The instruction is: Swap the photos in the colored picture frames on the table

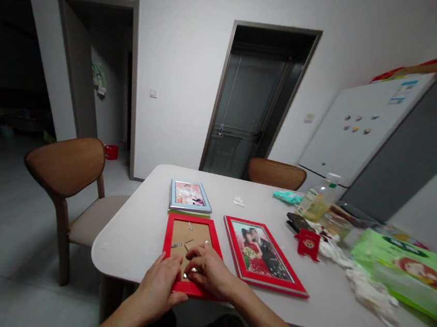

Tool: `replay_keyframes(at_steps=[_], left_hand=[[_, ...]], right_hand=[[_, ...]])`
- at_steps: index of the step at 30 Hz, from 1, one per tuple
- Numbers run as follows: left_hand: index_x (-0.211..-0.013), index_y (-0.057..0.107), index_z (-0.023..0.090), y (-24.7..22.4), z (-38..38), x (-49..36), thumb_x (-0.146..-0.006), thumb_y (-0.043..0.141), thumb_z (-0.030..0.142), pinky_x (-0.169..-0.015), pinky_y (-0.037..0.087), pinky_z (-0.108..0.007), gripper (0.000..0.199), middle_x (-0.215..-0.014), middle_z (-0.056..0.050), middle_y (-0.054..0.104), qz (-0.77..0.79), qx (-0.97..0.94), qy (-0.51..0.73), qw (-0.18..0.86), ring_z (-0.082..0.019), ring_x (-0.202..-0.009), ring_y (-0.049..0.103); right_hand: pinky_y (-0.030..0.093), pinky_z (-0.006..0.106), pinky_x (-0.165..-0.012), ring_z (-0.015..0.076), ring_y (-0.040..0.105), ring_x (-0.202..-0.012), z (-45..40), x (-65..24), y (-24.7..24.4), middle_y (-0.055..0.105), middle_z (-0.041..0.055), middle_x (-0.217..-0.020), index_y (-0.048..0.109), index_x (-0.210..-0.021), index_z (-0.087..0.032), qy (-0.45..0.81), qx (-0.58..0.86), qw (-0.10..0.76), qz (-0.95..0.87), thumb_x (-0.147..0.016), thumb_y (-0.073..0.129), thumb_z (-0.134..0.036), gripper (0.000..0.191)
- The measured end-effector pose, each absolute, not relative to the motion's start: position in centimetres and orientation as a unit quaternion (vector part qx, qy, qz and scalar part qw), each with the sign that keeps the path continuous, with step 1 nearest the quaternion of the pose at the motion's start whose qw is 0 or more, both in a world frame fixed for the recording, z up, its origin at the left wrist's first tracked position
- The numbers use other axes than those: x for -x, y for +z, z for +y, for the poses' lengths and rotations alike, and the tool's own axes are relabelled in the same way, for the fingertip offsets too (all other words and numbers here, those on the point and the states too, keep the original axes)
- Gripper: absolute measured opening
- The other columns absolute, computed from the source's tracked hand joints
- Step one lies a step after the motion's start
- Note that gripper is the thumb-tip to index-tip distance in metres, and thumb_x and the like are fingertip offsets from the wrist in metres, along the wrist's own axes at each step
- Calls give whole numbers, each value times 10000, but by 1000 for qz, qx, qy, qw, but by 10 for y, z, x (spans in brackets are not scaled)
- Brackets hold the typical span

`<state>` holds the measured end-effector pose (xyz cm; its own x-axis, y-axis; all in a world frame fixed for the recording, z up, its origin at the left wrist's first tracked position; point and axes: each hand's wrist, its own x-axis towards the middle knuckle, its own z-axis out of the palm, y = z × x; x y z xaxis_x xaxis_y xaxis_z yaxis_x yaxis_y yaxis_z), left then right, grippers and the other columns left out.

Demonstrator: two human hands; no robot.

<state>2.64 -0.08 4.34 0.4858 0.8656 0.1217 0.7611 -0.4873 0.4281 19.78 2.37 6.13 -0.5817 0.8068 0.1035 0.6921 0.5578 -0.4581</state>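
A red picture frame (169, 234) lies face down at the near edge of the table, its brown backing board (191, 232) and small metal clips showing. My left hand (161, 284) grips the frame's lower left corner, thumb along the near edge and fingers over the side. Over the lower part of the board, my right hand (209, 272) has its fingers bent and closed beside shiny metal pieces; what lies between the fingertips is hidden. To the right, a second red frame (267, 257) lies face up with a photo of two people. Beyond my hands sits a light blue frame (190, 197).
A white table (137, 228) carries crumpled tissue (238, 201), a bottle of yellowish liquid (318, 200), a dark phone (296, 222), a small red box (308, 243) and a green tissue pack (406, 271) on the right. Wooden chairs stand at the left (72, 166) and far side (278, 174).
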Motion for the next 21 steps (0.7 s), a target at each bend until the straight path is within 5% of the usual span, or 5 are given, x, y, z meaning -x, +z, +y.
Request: replay_keyframes(at_steps=[7, 16, 21], left_hand=[[-1134, 445, 122, 39, 0, -26, -559, 712, 263, -995, 250, -419, 649, -1193, -146, 497, 482, -844, 172, 159, -246, -1116, 433], [-1106, 461, 126, 47, -1, -28, -558, 712, 249, -1000, 229, -447, 615, -1213, -143, 477, 474, -845, 179, 170, -250, -1135, 411], [-1068, 497, 129, 45, -2, -26, -565, 710, 252, -998, 231, -457, 560, -1196, -158, 490, 479, -842, 176, 174, -259, -1119, 430]], right_hand=[[365, 242, -792, 147, 506, -877, 46, -184, 53, 580, 56, -926, 630, -912, -177, 174, 468, 233, -835, -761, 458, -228, 235], [366, 205, -660, 128, 524, -717, 79, -151, 38, 604, 49, -745, 658, -782, -165, 81, 548, 196, -809, -753, 464, -218, 203], [340, 240, -742, 163, 502, -844, 91, -161, 36, 602, 90, -902, 625, -904, -149, 48, 590, 214, -777, -789, 384, -206, 273]])
